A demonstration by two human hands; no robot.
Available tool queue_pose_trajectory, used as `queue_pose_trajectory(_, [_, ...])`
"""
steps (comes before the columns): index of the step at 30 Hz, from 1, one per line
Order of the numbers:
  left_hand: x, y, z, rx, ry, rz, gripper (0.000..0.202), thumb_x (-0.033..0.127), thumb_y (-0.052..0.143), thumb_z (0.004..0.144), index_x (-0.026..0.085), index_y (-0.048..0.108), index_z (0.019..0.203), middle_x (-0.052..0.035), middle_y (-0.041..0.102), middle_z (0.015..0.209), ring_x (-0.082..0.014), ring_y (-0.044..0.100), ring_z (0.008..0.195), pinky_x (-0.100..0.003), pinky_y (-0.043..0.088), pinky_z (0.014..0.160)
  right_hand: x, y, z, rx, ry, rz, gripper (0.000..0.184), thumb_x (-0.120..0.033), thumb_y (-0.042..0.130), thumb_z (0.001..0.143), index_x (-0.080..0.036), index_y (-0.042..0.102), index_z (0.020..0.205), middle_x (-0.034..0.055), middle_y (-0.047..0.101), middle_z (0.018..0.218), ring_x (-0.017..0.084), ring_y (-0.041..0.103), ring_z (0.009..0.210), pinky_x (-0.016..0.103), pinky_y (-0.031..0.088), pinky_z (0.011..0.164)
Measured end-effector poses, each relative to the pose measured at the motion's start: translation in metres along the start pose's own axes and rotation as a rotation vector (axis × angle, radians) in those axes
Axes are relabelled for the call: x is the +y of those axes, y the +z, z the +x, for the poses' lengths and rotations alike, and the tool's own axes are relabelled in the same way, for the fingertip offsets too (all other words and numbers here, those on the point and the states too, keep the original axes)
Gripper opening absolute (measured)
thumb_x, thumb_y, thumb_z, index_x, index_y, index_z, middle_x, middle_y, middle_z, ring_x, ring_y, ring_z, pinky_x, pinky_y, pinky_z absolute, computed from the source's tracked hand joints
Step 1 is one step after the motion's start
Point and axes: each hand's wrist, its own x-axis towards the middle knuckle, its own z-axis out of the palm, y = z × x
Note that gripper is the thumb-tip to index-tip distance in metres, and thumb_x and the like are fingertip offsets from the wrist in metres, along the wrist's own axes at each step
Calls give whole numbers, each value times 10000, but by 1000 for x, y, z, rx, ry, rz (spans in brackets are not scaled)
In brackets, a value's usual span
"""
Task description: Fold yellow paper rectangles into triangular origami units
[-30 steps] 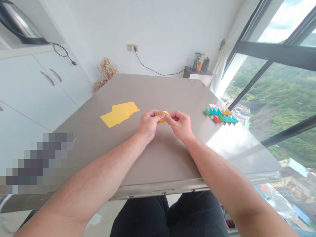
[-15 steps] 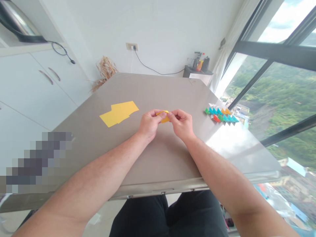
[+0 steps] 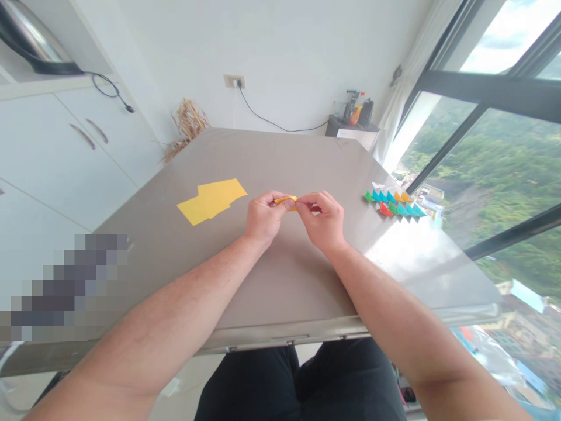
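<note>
Between my two hands, above the middle of the table (image 3: 280, 275), is a small folded piece of yellow paper (image 3: 289, 201). My left hand (image 3: 265, 217) pinches its left side, thumb on top. The fingertips of my right hand (image 3: 322, 215) are closed on its right end. Fingers cover much of the paper, so its exact folds are hidden. To the left lie several flat yellow paper sheets (image 3: 208, 202), overlapping one another. Over on the right, small folded paper boats (image 3: 394, 204) in green, blue, orange and red stand in two rows.
A window (image 3: 482, 152) runs along the table's right side. Beyond the far edge, a small dark cabinet (image 3: 350, 131) carries bottles. Dried stalks (image 3: 188, 123) stand at the far left corner. White cupboards (image 3: 56, 152) line the left. A pixelated patch covers the table's left front.
My right fingers have shifted slightly left along the yellow paper, and less of the paper shows below the fingers. The sheets and boats stay put.
</note>
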Motion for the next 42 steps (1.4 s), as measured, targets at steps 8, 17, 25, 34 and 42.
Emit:
queue_pose_trajectory(8, [-1,-3,0,-23,81,102,122,315,823,724,216,768,770,-18,760,793,-190,711,808,-332,564,808,-1,-2,2,-16,-17,-20,109,-195,658,819,-233,683,721,-1,675,750,146,624,724,293,538,678])
queue_pose_trajectory(17, [1,-5,0,-37,90,200,122,333,811,735,227,784,789,-17,764,814,-193,694,828,-319,545,811,1,-4,1,-51,2,32,106,-211,642,816,-226,683,720,-6,652,733,139,604,695,291,517,678])
queue_pose_trajectory(25, [6,-3,-3,-67,69,196,153,356,827,714,215,770,736,-19,737,783,-182,657,795,-308,510,777,-4,-5,1,-61,21,15,122,-209,600,801,-230,683,714,4,657,746,147,600,695,302,509,671])
queue_pose_trajectory(34, [4,-4,-2,-47,98,240,127,343,810,728,223,771,740,-13,741,796,-183,655,805,-298,502,762,-3,-5,1,-45,-8,39,130,-191,603,788,-221,695,701,1,636,712,136,569,647,294,481,630])
queue_pose_trajectory(42, [4,-4,-3,-70,102,281,157,374,808,732,223,765,725,-12,738,778,-180,649,779,-303,488,748,-6,-5,1,-53,-12,17,136,-188,592,786,-228,690,702,2,640,723,141,576,656,299,491,641])
